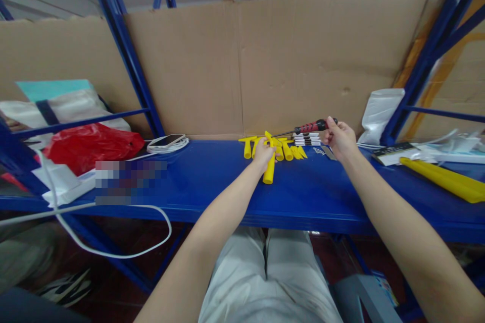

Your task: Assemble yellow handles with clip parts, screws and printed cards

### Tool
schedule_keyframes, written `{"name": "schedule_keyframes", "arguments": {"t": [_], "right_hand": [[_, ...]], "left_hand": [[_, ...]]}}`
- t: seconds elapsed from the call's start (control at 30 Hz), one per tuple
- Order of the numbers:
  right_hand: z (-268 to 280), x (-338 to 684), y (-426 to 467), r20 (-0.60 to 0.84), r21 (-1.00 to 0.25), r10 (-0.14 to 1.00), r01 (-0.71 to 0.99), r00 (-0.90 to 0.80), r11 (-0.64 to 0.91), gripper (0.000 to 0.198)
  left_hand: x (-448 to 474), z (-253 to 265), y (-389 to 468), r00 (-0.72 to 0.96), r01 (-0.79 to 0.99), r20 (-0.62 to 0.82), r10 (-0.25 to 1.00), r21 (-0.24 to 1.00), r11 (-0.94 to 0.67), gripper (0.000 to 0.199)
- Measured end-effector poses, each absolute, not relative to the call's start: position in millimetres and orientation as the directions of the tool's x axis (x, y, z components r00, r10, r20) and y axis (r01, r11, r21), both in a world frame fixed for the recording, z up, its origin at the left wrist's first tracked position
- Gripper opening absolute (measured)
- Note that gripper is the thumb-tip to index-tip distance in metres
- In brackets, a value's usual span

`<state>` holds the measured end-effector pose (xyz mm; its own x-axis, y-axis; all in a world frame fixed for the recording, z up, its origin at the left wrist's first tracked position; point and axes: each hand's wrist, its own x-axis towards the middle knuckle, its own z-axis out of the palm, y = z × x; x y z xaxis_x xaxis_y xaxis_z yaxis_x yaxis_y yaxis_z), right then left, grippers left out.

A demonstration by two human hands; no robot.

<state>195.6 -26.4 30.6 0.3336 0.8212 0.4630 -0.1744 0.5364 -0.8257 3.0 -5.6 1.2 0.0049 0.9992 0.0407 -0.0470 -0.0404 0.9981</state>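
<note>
My left hand (pixel 262 153) is closed around a yellow plastic handle (pixel 269 172), its thick round end pointing toward me. In my right hand (pixel 338 137) is a screwdriver (pixel 312 126) with a red and black grip, held by the grip's back end. Its thin shaft runs left to the yellow handle; whether the tip touches is too small to tell. Behind and beside my left hand lie several more yellow pieces (pixel 287 151) and small yellow wedges (pixel 299 152). Right of them is a stack of white strips (pixel 306 139) with dark bands, with tiny metal parts (pixel 319 151) near it.
A blue shelf (pixel 212 181) is the work surface, backed by cardboard (pixel 189 70). On the left are a phone (pixel 169 140) on a coiled white cable and a red bag (pixel 94 147). A long yellow piece (pixel 443 177) and a white pouch (pixel 380 113) lie right.
</note>
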Motion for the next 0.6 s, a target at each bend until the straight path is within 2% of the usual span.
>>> {"name": "schedule_keyframes", "arguments": {"t": [0.37, 0.6], "right_hand": [[31.1, 194.5, -25.8, 0.381, -0.847, 0.803, -0.176, 0.459, 0.502, 0.052], [29.7, 193.9, -26.7, 0.476, -0.824, 0.805, -0.139, 0.356, 0.549, 0.045]], "left_hand": [[3.1, 0.0, -5.9, 0.06, -0.051, 0.092, 0.994, 0.995, -0.089, 0.045], [3.4, -0.3, -4.2, 0.038, -0.059, 0.078, 0.996, 0.995, -0.076, 0.048]]}}
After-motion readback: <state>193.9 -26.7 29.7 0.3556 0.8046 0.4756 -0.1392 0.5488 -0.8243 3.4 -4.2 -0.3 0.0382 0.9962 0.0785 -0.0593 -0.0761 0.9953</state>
